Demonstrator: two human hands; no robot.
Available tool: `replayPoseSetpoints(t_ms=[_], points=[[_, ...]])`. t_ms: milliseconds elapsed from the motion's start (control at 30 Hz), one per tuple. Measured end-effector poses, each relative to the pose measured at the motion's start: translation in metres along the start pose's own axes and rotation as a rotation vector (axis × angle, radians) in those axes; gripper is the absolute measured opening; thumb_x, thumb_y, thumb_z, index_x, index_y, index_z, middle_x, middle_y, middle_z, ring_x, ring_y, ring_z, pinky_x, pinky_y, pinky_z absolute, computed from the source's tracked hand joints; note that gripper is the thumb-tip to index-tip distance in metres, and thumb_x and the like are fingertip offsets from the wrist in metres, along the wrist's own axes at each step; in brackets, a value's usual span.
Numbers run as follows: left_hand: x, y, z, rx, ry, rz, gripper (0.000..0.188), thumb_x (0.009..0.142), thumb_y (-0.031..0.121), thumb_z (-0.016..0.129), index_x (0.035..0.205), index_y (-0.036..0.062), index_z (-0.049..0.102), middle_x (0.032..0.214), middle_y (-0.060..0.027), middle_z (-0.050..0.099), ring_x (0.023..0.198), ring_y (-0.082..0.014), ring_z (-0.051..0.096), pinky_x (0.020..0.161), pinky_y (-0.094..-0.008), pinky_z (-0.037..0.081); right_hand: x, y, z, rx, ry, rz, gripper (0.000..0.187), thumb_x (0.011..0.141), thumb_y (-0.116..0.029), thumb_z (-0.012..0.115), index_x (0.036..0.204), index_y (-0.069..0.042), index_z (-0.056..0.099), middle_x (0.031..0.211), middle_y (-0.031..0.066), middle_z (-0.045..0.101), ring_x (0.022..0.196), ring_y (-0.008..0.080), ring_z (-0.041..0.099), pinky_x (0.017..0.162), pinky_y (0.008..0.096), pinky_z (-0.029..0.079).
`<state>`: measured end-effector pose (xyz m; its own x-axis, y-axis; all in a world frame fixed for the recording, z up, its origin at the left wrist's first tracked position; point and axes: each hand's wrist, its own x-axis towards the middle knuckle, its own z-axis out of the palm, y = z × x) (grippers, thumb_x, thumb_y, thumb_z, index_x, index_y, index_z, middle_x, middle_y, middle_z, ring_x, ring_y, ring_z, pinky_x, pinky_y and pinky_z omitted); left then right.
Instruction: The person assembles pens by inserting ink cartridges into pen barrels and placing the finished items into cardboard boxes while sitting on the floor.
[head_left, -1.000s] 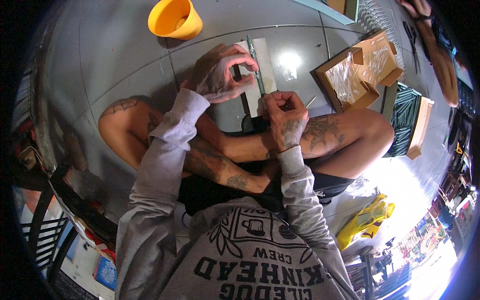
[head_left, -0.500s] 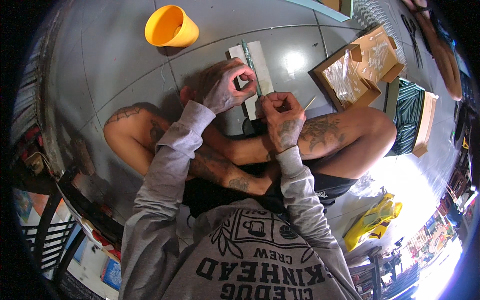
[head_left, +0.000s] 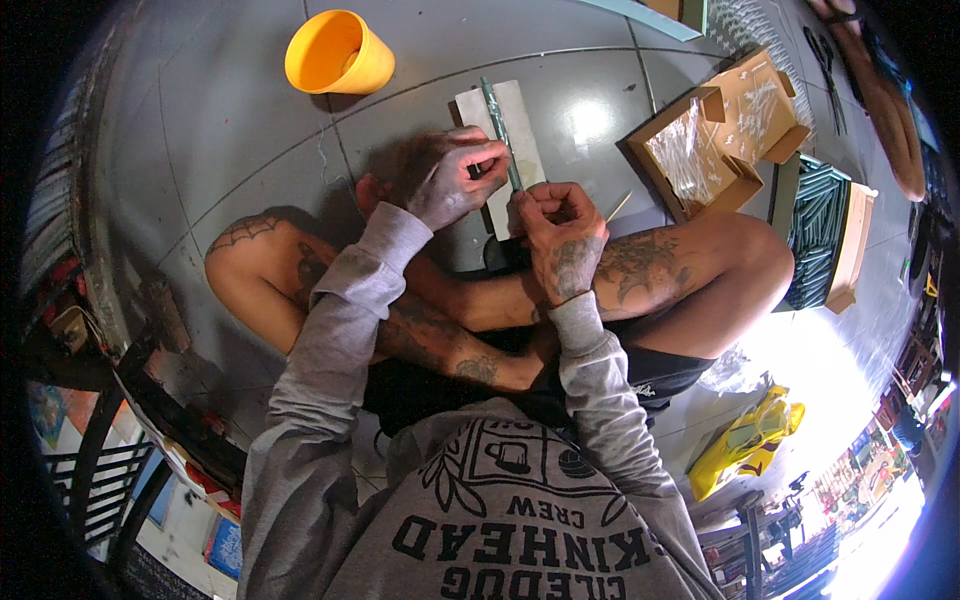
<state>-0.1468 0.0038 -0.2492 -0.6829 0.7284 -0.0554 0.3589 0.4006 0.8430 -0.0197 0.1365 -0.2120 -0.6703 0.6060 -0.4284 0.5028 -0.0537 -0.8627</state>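
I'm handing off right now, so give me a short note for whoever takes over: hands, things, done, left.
Left hand: fingers closed on the thin green rod.
Right hand: pinches a thin pale stick, touching the rod's near end.
The rod lies along the pale board on the floor, orange cup beyond it.
Done: rod lined up on the board.
Left: whatever is being worked at the rod's near end; hidden by the hands.

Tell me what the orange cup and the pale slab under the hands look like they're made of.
Orange cup: probably plastic, with an even colour and smooth, slightly glossy wall. Pale slab: flat, matte off-white with squared edges, perhaps stone or board; the look leaves it open.
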Motion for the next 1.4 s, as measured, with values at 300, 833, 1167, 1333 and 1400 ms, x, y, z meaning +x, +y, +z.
replayPoseSetpoints(t_ms=[300,833,1167,1333,1400], points=[[0.002,0.005,-0.002,-0.136,0.026,0.025,0.02,0.089,0.014,0.076,0.107,0.0039,0.072,0.091,-0.0041,0.064,0.086,-0.0156,0.062,0.08,-0.0304,0.05,0.0,0.003,0.001,-0.017,0.014,-0.042,0.018,0.085,-0.011,0.078,0.09,0.002,0.067,0.073,0.0087,0.071,0.061,0.0143,0.068,0.058,0.0281,0.055],[0.012,0.016,-0.028,0.135,0.049,0.062,0.021,0.093,0.009,0.062,0.111,0.0115,0.072,0.099,-0.0075,0.065,0.091,-0.0244,0.065,0.084,-0.0354,0.052,-0.001,0.004,-0.001,-0.021,0.028,-0.024,0.02,0.086,-0.011,0.079,0.093,0.004,0.067,0.074,0.0077,0.071,0.06,0.013,0.068,0.054,0.0252,0.055],[0.014,0.01,-0.025,0.215,0.114,0.138,0.022,0.087,0.013,0.067,0.107,0.0206,0.073,0.099,-0.0016,0.067,0.087,-0.0223,0.068,0.078,-0.0341,0.055,-0.003,0.006,-0.003,-0.015,0.039,-0.037,0.017,0.087,-0.008,0.078,0.092,0.004,0.067,0.073,0.0075,0.071,0.061,0.0118,0.067,0.058,0.0245,0.055],[0.014,0.011,-0.025,0.258,0.135,0.151,0.024,0.084,0.012,0.069,0.105,0.023,0.074,0.099,0.0014,0.068,0.086,-0.021,0.069,0.076,-0.0331,0.056,-0.006,0.0,-0.005,-0.056,0.052,-0.017,0.018,0.084,-0.015,0.078,0.088,-0.001,0.069,0.074,0.0098,0.073,0.064,0.018,0.07,0.063,0.0321,0.056],[0.014,0.012,-0.026,0.254,0.137,0.152,0.024,0.084,0.012,0.069,0.105,0.0229,0.074,0.099,0.0014,0.068,0.087,-0.0209,0.069,0.077,-0.033,0.056,-0.007,-0.002,-0.006,-0.066,0.055,-0.009,0.018,0.082,-0.018,0.078,0.086,-0.003,0.07,0.075,0.0109,0.074,0.066,0.0214,0.072,0.066,0.0358,0.057]])
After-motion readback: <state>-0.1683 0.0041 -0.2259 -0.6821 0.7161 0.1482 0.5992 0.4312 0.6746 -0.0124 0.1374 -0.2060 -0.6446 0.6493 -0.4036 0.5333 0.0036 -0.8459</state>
